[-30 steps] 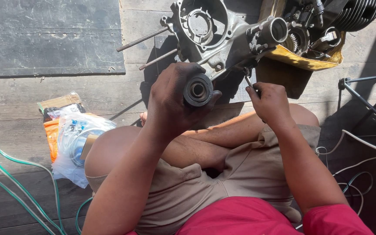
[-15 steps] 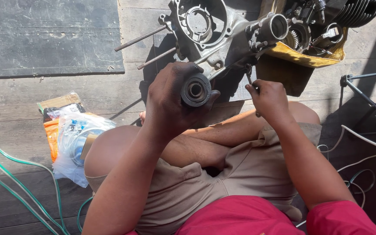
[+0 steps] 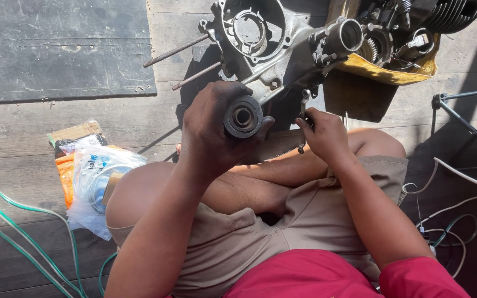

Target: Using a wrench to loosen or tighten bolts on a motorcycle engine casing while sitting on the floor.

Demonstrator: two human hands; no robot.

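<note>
My left hand [image 3: 212,128] is raised in front of me, gripping a dark round metal part with a hollow centre [image 3: 243,116], its open end facing me. My right hand [image 3: 324,134] is closed on a small metal wrench [image 3: 304,108], whose top end reaches up to the underside of a grey engine casing [image 3: 274,41] lying on the wooden floor. I sit cross-legged, in beige shorts and a red shirt, with the casing just past my knees.
Two long studs [image 3: 179,49] stick out left of the casing. A yellow tray [image 3: 388,72] with dark engine parts sits at the top right. Plastic bags [image 3: 92,174], green tubing [image 3: 12,226], white cables [image 3: 459,182], a dark mat [image 3: 62,49] and a metal stand [image 3: 470,116] surround me.
My left hand has turned the round part slightly and held it up at about the same place. The right hand with the wrench has stayed at the casing.
</note>
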